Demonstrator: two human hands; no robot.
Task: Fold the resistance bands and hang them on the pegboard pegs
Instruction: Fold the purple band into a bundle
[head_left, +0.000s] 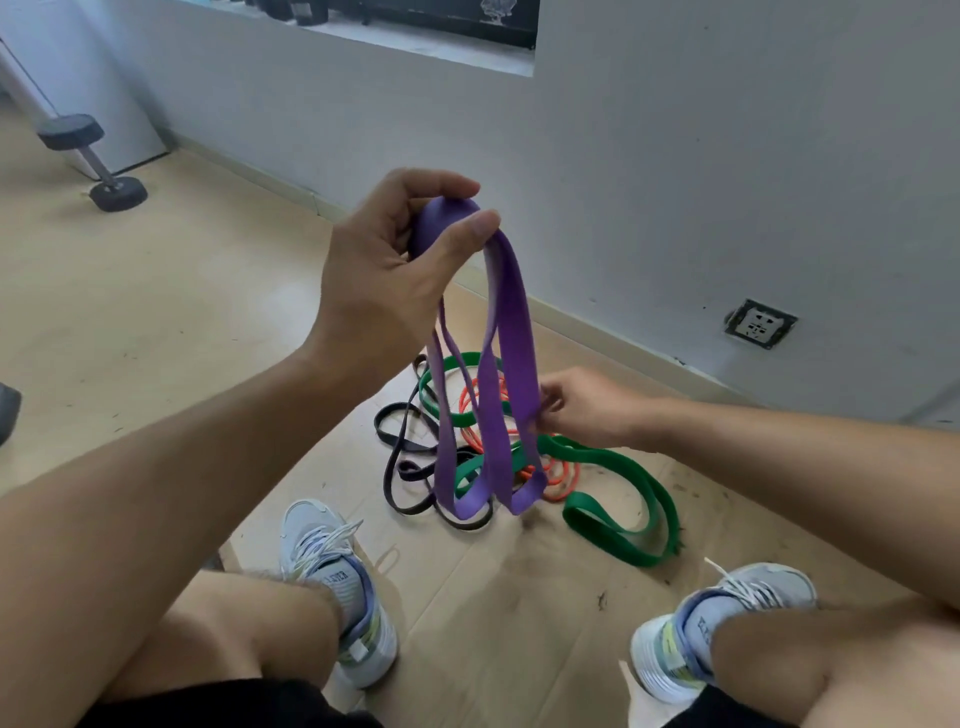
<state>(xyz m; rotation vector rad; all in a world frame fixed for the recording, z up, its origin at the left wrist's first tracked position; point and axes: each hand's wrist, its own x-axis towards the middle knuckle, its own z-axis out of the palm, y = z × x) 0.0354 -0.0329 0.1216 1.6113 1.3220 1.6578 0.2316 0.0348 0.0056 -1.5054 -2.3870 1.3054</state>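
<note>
My left hand (395, 260) is raised at the centre and pinches the top of a purple resistance band (511, 332), folded into hanging loops that reach down to the floor. Lower and to the right, my right hand (582, 410) touches the band's right strand with its fingertips. Under the loops a green band (639, 493), an orange band (558, 475) and a black band (400, 452) lie tangled on the floor. No pegboard is in view.
I am crouched with both shoes (337, 587) and knees at the bottom. A grey wall with a socket (761, 323) rises behind the bands. A dumbbell (93, 161) rests on the floor at far left. Cardboard sheets (519, 597) cover the floor beneath me.
</note>
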